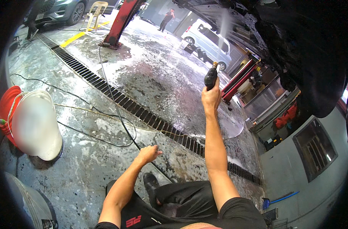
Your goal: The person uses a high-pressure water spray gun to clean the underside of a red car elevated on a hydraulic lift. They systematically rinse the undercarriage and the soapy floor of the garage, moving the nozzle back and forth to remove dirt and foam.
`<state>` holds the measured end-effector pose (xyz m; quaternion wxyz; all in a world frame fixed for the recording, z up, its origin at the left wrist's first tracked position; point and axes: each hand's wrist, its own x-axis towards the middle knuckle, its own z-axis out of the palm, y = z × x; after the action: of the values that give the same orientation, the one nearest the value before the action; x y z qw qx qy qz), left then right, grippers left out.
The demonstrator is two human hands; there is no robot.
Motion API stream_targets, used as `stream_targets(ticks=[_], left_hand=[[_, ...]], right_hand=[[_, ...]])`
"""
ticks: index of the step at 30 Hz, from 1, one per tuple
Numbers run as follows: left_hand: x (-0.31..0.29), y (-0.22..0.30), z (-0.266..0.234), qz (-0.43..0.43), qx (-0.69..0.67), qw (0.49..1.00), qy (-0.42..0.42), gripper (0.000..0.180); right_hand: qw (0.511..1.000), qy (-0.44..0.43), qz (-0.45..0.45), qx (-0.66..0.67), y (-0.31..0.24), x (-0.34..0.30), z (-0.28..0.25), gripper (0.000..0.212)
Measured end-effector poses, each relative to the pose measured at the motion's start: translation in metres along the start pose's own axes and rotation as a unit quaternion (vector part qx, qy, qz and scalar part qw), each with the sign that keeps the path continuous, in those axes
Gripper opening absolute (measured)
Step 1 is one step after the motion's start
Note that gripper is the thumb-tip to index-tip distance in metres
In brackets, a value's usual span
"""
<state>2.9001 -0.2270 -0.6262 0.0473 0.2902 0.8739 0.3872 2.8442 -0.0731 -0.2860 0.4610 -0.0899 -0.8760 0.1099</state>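
Note:
My right hand [212,97] is raised with the arm stretched out, its fingers wrapped round a black spray gun [211,77] with a brass-coloured tip. A white mist [224,28] rises from the gun toward the dark underside of a lifted vehicle [254,26]. Lower down, my left hand [149,154] is held in front of my thigh with its fingers curled into a loose fist. Nothing shows sticking out of it. A black hose [118,112] runs across the floor and passes behind that wrist; I see no grip on it.
A metal drain grate [122,101] crosses the wet, soapy floor. White and red buckets [8,101] stand at left. Red lift posts [122,23] rise ahead and right. Farther off are a silver van [208,44], a grey car [63,11], a plastic stool [95,15] and a person [167,20].

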Motion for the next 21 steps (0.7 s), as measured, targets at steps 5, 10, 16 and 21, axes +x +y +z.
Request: stream_targets(ticks=[5,10,16,21], left_hand=[[-0.008,-0.036,-0.018,-0.024,-0.009,0.999,0.025,0.045],[-0.026,-0.048,-0.035,-0.073,0.006,0.997,0.03,0.044],[-0.049,-0.08,-0.046,-0.096,0.043,0.993,0.058,0.043],[-0.053,-0.09,-0.047,-0.102,0.047,0.991,0.072,0.045]], right_hand=[[1.0,-0.016,-0.002,-0.006,0.004,-0.001,0.044,0.076],[0.999,-0.018,-0.02,-0.024,0.0,-0.004,0.095,0.082],[0.997,-0.072,-0.003,-0.014,-0.011,-0.009,0.147,0.086],[0.998,-0.032,-0.043,0.014,-0.022,-0.006,0.157,0.088]])
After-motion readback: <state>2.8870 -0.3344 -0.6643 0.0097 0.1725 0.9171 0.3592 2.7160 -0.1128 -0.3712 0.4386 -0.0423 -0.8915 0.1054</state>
